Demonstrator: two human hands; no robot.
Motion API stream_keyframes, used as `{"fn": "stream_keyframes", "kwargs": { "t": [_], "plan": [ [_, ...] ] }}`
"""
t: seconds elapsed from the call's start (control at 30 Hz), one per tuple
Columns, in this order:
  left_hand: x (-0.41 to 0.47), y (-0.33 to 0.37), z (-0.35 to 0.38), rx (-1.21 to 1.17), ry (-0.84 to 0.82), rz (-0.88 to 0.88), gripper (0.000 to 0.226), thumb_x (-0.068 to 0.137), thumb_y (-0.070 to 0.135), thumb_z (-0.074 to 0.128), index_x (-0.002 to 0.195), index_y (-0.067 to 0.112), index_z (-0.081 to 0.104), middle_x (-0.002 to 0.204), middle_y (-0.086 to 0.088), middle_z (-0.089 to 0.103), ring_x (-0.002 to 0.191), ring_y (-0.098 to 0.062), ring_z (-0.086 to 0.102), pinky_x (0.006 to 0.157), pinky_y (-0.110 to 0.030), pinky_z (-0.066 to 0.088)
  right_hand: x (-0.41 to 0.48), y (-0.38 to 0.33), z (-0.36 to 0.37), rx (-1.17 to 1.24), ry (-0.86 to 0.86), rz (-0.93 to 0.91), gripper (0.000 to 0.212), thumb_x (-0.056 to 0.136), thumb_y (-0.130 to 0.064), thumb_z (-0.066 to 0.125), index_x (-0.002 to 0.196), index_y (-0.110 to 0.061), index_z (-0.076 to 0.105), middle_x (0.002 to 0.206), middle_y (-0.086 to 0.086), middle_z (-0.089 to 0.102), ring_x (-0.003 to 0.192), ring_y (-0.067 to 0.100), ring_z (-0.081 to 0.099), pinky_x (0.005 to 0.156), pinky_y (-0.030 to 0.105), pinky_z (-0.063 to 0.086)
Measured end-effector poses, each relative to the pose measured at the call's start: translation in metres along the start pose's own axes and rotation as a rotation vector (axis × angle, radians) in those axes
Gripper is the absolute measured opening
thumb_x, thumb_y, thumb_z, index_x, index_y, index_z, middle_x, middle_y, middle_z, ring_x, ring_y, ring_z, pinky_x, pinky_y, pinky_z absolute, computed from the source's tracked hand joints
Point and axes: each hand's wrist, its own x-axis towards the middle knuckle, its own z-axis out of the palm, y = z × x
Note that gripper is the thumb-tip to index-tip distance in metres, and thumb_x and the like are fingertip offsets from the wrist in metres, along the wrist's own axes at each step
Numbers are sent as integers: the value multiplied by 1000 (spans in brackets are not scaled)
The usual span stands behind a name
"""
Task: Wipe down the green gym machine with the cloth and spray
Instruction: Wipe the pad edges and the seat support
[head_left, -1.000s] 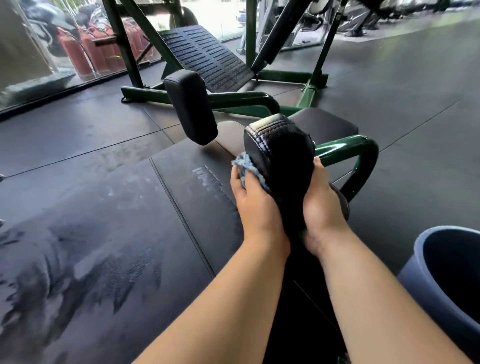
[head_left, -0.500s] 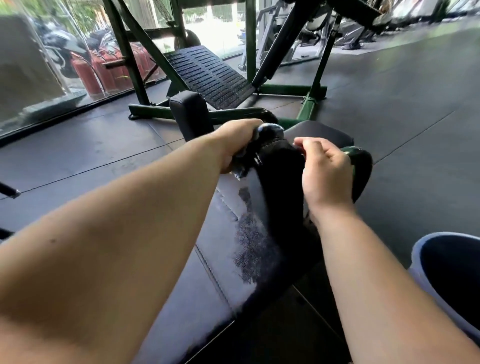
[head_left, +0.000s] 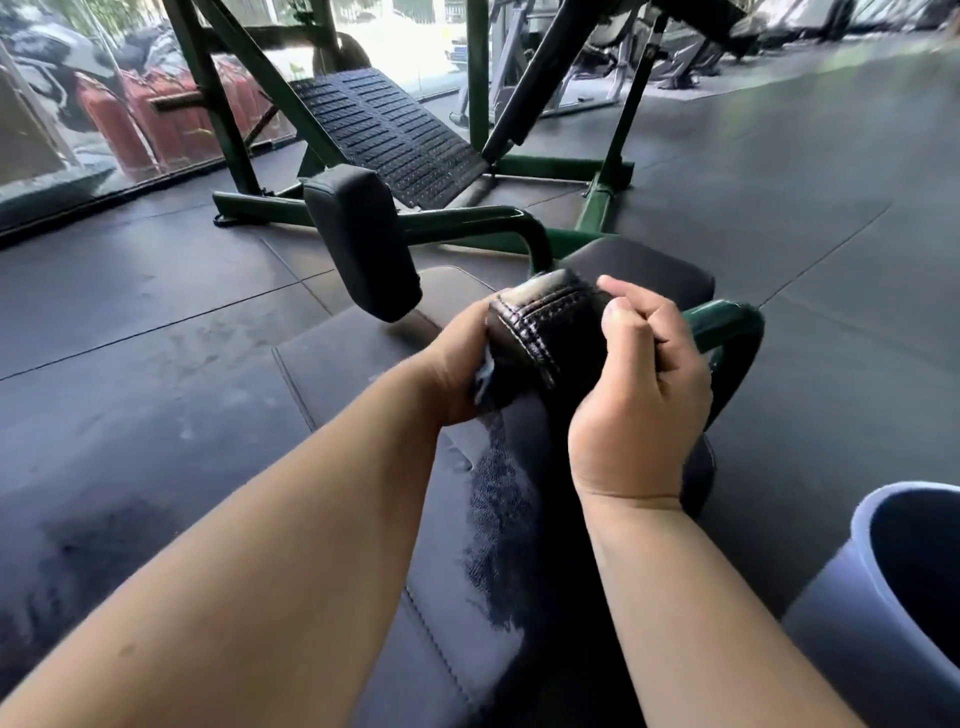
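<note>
Fingers (head_left: 631, 322) of the right hand (head_left: 639, 405) curl over the right edge of the black pad (head_left: 550, 332), gripping it. The left hand (head_left: 457, 364) clamps the cloth (head_left: 483, 375), of which only a pale scrap shows, against the pad's left edge. The machine's green tube (head_left: 727, 319) emerges just beside the right hand, and a blue-grey bucket (head_left: 841, 597) stands at lower right.

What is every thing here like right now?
Left hand: presses cloth against near pad.
Right hand: grips near pad.
Cloth: bunched, mostly hidden.
Near pad: held from both sides.
Far pad: untouched.
Bench: wet streak down it.
Bucket: upright, open; inside too dark to tell.
</note>
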Motion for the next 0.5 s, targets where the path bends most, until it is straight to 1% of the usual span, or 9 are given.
{"fn": "stream_keyframes", "kwargs": {
  "t": [0.07, 0.1, 0.13, 0.2, 0.27, 0.33, 0.4, 0.43, 0.5],
  "plan": [
    [4, -24, -7, 52, 96, -11, 23, 99, 17, 40, 93, 6, 60, 74, -7, 69, 70, -14, 67, 68, -22, 55, 0, 0, 1, 12, 4, 10, 23, 86, -24, 52, 93, -15, 72, 79, -14, 68, 78, 1, 59, 75, 20, 43],
    [4, -36, -11, 76, 144, -51, 22, 97, 17, 43, 88, 6, 60, 69, -7, 67, 62, -14, 65, 58, -20, 54, 0, 0, 3, 25, 3, 21, 24, 86, -23, 51, 93, -14, 72, 80, -13, 67, 78, 2, 59, 76, 20, 44],
    [2, -49, -13, 78, 172, -109, 20, 92, 19, 47, 84, 6, 61, 68, -9, 65, 61, -17, 63, 55, -21, 51, -2, 1, 2, 32, -3, 30, 25, 86, -23, 50, 93, -13, 72, 79, -12, 66, 77, 2, 58, 75, 20, 43],
    [1, -61, -12, 66, 211, -150, 21, 88, 18, 47, 82, 6, 63, 69, -11, 63, 63, -21, 60, 57, -23, 48, 0, 1, 1, 42, 2, 26, 24, 86, -22, 49, 92, -13, 71, 75, -13, 63, 73, 0, 56, 72, 16, 41],
    [-4, -67, -9, -13, 303, -111, 28, 92, 18, 43, 80, 7, 65, 69, -9, 65, 62, -18, 60, 54, -20, 46, -2, 2, 2, 36, -1, 22, 23, 87, -22, 49, 92, -14, 70, 70, -14, 61, 68, -3, 53, 68, 14, 39],
    [-11, -70, -8, -95, 383, -77, 22, 88, 23, 52, 91, 8, 67, 86, -13, 67, 70, -20, 59, 55, -22, 46, -1, 4, 4, 34, -16, 22, 22, 87, -23, 48, 91, -18, 70, 70, -15, 62, 68, -3, 53, 69, 15, 40],
    [-22, -75, -3, -143, 459, 20, 33, 83, 25, 60, 109, 4, 67, 106, -19, 67, 78, -23, 62, 55, -23, 49, 0, 2, 0, 25, -44, 41, 22, 88, -27, 48, 91, -22, 69, 75, -16, 64, 73, -2, 55, 74, 19, 42],
    [-24, -74, -3, -157, 476, 100, 35, 87, 22, 59, 117, 4, 64, 111, -19, 66, 83, -24, 64, 60, -26, 53, 0, 3, -2, 13, -72, 48, 22, 88, -29, 48, 92, -23, 69, 78, -16, 65, 76, -1, 56, 77, 20, 43],
    [-30, -52, 1, -187, 492, 296, 28, 96, 15, 51, 120, 6, 62, 110, -14, 69, 92, -22, 66, 79, -32, 56, 2, 2, -7, 11, -135, 77, 27, 90, -33, 45, 95, -24, 70, 88, -15, 68, 88, 1, 61, 86, 24, 45]
  ]
}}
